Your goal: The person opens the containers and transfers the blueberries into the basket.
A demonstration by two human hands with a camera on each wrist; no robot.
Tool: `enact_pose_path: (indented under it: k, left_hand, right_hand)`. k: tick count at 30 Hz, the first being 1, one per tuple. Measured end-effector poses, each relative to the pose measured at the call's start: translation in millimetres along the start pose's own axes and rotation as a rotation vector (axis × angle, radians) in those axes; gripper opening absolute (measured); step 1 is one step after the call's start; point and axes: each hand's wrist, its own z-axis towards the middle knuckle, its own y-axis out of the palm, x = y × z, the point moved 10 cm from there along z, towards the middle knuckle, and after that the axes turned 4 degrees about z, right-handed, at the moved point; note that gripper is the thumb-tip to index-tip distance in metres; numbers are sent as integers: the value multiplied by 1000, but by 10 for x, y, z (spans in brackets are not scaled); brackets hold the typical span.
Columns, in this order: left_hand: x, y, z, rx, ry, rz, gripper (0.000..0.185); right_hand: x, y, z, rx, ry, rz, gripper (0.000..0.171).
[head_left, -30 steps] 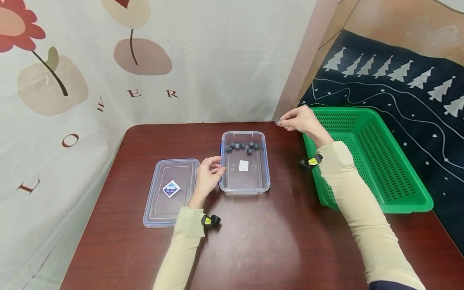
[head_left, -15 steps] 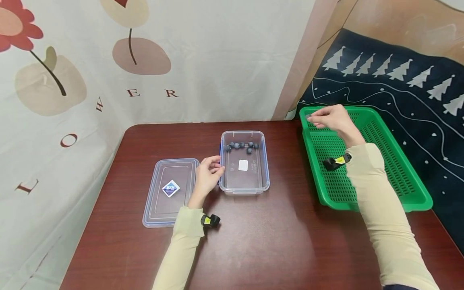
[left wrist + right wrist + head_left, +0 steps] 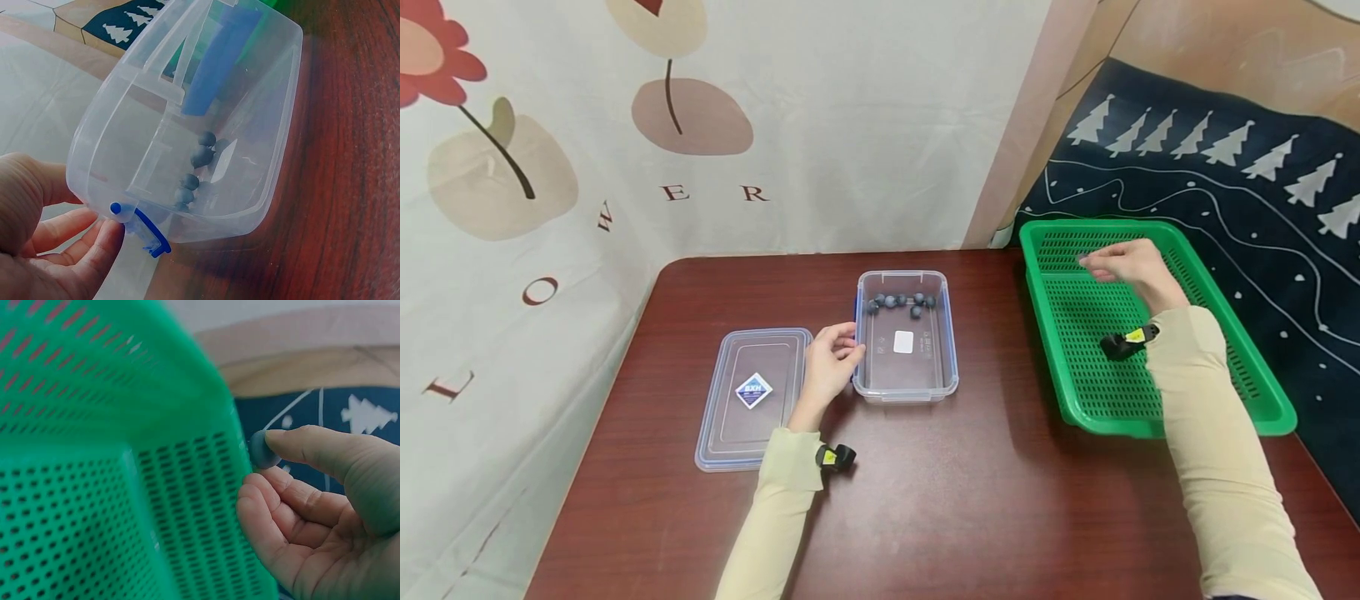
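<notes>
Your right hand (image 3: 1131, 265) has moved from the space beside the clear plastic box (image 3: 906, 336) to above the green perforated plastic basket (image 3: 1247, 346). One second ago it was still over the dark wooden surface (image 3: 970, 500), near the corner of the basket; now it hangs over the far part of the basket's floor. In the right wrist view, your thumb and fingers (image 3: 281, 494) pinch one small round dark blue berry (image 3: 262, 450), so the berry is not yet released. I judge that it is now in position to be placed in the basket.

Your left hand (image 3: 829, 364) has not moved. It rests against the left wall of the clear box, with the fingers (image 3: 94, 247) lightly curled on the wall near the blue clip (image 3: 147, 231), steadying it more than gripping it. The other dark berries (image 3: 901, 303) lie together at the far end of this box.

The flat clear lid (image 3: 748, 396) lies just left of your left hand, touching nothing else. The basket stands at the right edge of the surface, and its near right corner seems to reach past that edge. Between the box and the basket there is open wood, so the way back is free. The basket's rim is raised, so lift the hand over it.
</notes>
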Motion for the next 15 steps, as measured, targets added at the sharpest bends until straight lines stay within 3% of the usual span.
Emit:
enact_pose_path:
  k: [6, 13, 15]
  left_hand:
    - [2, -7, -4, 2, 2, 0, 31]
    - [27, -8, -10, -2, 10, 4, 31]
    - [24, -9, -10, -3, 10, 7, 31]
  right_hand:
    - [272, -5, 30, -51, 75, 42, 24]
    - [402, -11, 51, -20, 95, 50, 43]
    - [387, -20, 50, 2, 88, 45, 41]
